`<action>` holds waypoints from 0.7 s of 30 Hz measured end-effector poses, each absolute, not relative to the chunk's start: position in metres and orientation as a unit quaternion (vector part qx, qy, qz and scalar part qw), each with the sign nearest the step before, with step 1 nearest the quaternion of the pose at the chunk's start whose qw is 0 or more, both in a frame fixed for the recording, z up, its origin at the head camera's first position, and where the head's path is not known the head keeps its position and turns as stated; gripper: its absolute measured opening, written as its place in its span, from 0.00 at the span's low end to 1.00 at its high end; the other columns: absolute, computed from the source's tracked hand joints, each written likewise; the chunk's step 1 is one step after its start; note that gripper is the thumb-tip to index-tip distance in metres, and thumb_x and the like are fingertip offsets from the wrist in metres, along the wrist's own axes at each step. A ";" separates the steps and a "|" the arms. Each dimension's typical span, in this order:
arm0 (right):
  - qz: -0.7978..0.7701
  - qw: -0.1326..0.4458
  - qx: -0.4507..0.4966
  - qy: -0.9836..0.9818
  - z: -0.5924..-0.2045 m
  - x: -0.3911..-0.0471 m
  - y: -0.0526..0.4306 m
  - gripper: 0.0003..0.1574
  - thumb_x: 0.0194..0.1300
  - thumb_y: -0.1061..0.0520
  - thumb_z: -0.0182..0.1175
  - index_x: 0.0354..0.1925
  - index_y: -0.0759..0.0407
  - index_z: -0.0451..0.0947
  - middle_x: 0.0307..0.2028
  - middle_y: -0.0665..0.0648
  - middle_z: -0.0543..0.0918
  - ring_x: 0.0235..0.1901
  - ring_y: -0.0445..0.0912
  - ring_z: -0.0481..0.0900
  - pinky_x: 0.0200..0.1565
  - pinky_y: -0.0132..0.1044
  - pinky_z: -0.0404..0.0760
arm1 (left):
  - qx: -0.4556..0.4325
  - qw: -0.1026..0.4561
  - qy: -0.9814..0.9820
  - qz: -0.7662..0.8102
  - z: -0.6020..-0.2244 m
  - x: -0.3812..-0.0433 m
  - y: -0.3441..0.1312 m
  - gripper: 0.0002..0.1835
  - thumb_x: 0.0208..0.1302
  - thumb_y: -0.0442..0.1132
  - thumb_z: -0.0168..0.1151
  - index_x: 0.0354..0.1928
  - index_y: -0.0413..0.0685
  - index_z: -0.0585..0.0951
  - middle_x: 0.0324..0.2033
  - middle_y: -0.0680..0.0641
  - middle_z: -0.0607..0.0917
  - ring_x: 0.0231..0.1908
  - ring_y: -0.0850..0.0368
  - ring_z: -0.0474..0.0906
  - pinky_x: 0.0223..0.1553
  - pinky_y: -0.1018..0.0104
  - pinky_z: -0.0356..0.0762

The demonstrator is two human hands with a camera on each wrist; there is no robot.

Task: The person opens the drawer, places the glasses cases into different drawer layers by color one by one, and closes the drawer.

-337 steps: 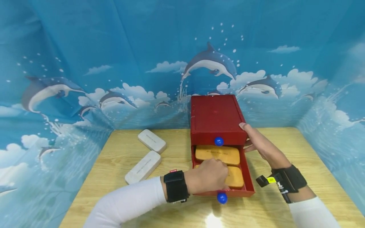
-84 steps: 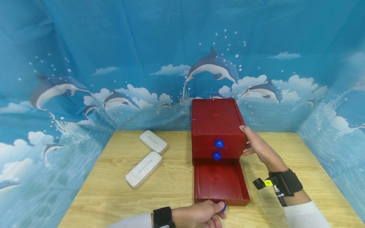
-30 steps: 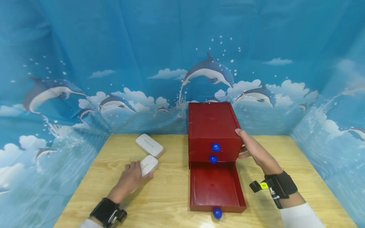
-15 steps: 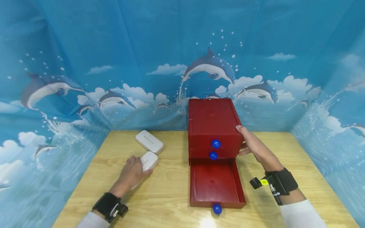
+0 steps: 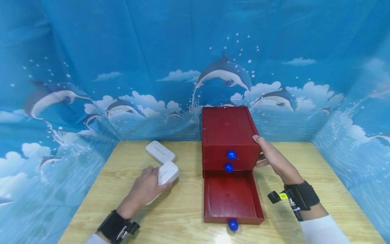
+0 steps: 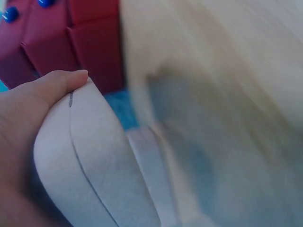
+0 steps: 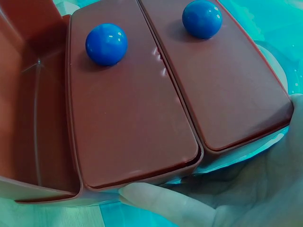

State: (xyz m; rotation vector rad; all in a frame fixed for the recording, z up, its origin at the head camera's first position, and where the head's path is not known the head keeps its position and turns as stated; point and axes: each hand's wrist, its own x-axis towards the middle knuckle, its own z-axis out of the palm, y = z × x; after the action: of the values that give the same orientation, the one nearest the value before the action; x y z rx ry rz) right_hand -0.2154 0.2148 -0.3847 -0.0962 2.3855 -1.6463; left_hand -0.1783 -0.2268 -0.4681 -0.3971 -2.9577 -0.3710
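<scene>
My left hand [image 5: 146,186] grips a white glasses case [image 5: 168,173], fingers over one side and thumb on the other. In the left wrist view a dark seam runs along this glasses case [image 6: 90,156], and the thumb presses near its end. Just behind it a second white glasses case [image 5: 160,152] lies on the table, printed with small text. My right hand [image 5: 275,161] rests on the right side of a red drawer cabinet [image 5: 228,127], thumb at the top edge and fingers along the side wall. The cabinet's bottom drawer [image 5: 233,196] is pulled out, its bare floor showing.
Blue ball knobs [image 5: 231,155] stick out from the drawer fronts; the upper two drawers are closed. A wood-grain table [image 5: 186,210] carries everything. A blue dolphin-print cloth [image 5: 170,51] hangs behind and at both sides.
The middle drawer, holding orange cases, has been closed and the bottom one pulled out. My left hand has left its knob, gripped the nearer white glasses case and shifted it rightward. Right hand stays.
</scene>
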 end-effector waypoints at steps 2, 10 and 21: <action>-0.564 0.119 -0.033 0.817 -0.385 -0.216 0.215 0.50 0.68 0.24 0.33 0.66 0.62 0.54 0.52 0.71 0.72 0.36 0.57 0.82 0.35 0.51 0.82 | -0.155 0.077 -0.978 -0.114 -0.458 -0.172 -0.216 0.44 0.53 0.68 0.62 0.53 0.31 0.73 0.36 0.43 0.73 0.33 0.54 0.68 0.26 0.62 0.70; -0.563 0.121 -0.030 0.817 -0.388 -0.216 0.215 0.50 0.67 0.24 0.33 0.66 0.62 0.55 0.52 0.71 0.72 0.36 0.58 0.81 0.35 0.51 0.82 | -0.264 0.113 -0.954 -0.086 -0.428 -0.156 -0.173 0.46 0.55 0.67 0.61 0.60 0.32 0.68 0.50 0.36 0.75 0.47 0.46 0.72 0.41 0.54 0.76; -0.568 0.117 -0.038 0.814 -0.387 -0.215 0.218 0.50 0.68 0.24 0.32 0.65 0.63 0.55 0.52 0.73 0.72 0.36 0.59 0.81 0.34 0.51 0.82 | -0.358 0.042 -0.932 -0.036 -0.401 -0.147 -0.103 0.44 0.65 0.69 0.44 0.67 0.40 0.59 0.53 0.43 0.73 0.49 0.53 0.68 0.51 0.58 0.72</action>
State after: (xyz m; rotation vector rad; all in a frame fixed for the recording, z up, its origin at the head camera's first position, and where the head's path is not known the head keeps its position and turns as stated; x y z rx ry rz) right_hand -0.2148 0.2179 -0.3871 -0.1106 2.3810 -1.6625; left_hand -0.1474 -0.1031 -0.4006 -1.0957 -2.8533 -0.1112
